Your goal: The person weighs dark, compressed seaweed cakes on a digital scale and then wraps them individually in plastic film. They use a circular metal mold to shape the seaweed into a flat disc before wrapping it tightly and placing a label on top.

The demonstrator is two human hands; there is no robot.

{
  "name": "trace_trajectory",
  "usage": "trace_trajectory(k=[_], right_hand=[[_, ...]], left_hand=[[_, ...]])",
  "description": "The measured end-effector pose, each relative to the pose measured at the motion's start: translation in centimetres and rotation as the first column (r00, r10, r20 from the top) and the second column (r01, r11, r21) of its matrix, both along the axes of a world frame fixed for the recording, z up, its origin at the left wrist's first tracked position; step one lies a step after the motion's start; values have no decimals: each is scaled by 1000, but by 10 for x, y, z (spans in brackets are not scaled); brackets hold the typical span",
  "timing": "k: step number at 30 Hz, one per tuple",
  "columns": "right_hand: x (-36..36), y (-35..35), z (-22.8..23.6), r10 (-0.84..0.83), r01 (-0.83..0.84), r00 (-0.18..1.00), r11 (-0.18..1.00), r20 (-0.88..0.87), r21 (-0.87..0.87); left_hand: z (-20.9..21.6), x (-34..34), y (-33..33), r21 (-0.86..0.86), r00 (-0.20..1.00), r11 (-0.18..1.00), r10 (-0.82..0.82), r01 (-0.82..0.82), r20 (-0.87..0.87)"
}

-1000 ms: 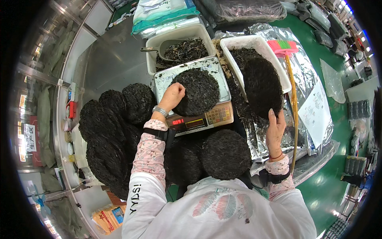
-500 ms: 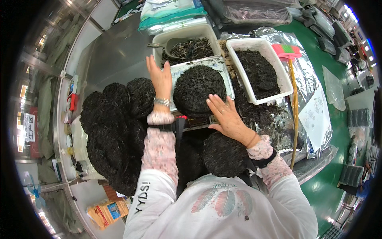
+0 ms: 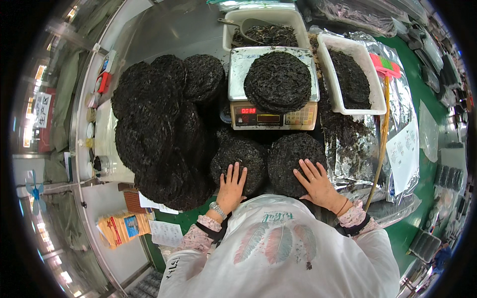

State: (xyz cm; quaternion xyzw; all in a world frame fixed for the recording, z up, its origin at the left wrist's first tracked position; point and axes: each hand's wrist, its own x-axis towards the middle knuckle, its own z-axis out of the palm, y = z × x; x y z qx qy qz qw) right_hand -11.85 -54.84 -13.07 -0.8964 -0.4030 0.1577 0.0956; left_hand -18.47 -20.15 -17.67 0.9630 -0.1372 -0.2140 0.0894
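My left hand [image 3: 230,192] lies with fingers outstretched on the near edge of a black round cake [image 3: 241,154], which looks like dried seaweed. On the similar cake [image 3: 292,158] to its right rests my right hand [image 3: 319,186], fingers spread. Beyond both hands stands a digital scale [image 3: 246,122] with a lit red display. Another black cake [image 3: 276,82] sits on its metal pan, touched by neither hand. Stacks of the same cakes [image 3: 149,116] lean against each other at the left.
Behind the scale, a white tub [image 3: 228,37] holds loose dark flakes and a scoop [image 3: 248,32]. A second white tub [image 3: 376,92] with dark flakes stands at the right. Beside it are a pink-headed broom [image 3: 385,104], silvery foil [image 3: 343,166] and spilled flakes.
Both hands have left the cake on the scale and drawn back toward me, onto the two nearer cakes. The view has shifted, and the scale's front now shows.
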Motion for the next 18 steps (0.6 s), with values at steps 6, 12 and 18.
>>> trace_trajectory(k=[6,12,18], right_hand=[[8,-10,8,36,-28,994,996,-99,87],[4,-22,11,96,-71,991,969,-94,235],[4,-41,44,-542,747,636,254,-549,615]], left_hand=[[-6,-14,19,-169,997,984,-46,57,68],[52,-11,32,-370,911,928,111,48,397],[117,69,30,-951,579,28,799,-309,-164]])
